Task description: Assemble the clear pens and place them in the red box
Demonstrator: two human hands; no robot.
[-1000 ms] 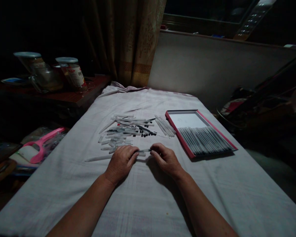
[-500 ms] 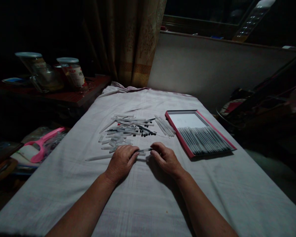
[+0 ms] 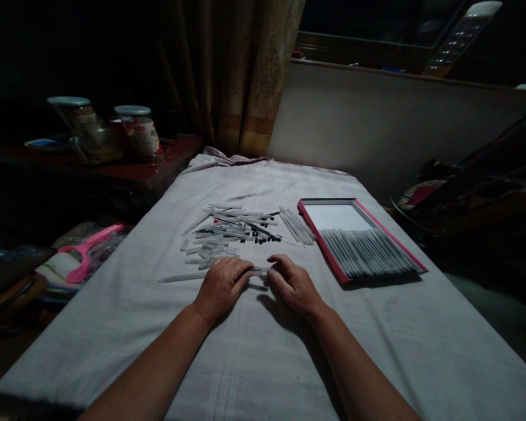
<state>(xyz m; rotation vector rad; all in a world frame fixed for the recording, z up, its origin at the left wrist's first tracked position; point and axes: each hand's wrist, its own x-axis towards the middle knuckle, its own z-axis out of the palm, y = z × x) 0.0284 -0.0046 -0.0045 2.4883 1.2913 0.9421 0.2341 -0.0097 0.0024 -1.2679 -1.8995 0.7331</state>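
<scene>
Both hands are low on the white cloth [image 3: 263,362], near the middle. The left hand [image 3: 222,286] and right hand [image 3: 294,285] face each other, knuckles up, with a thin clear pen [image 3: 259,271] spanning the gap between them. Each hand has a narrow fingertip pinch closed on one end of the pen. The pen lies level, just above or on the cloth; too dim to say which.

It looks like the two ends are being pressed together along the pen's length. To do this well:
- Keep the push straight along the axis, since bending could kink the thin barrel.
- Pinch close to the join.
- Rest the wrists on the cloth for steadiness.
- Push in short, firm strokes until it seats.

The light is poor, so feel matters more than sight.

The pile of pen parts [image 3: 232,234] lies just beyond the hands, clear barrels mixed with small black bits. A lone barrel [image 3: 179,277] lies left of the left hand. A small bunch of barrels [image 3: 296,225] sits between the pile and the red tray [image 3: 322,245]. The tray is far right of the hands, with a row of pens [image 3: 368,251] laid side by side in its near half and the far half bare.

The sleeves and forearms should stay clear of the pile so the loose black bits don't scatter.

Off the table on the left are jars [image 3: 140,131] on a dark shelf and a pink tool [image 3: 87,248] lower down.
</scene>
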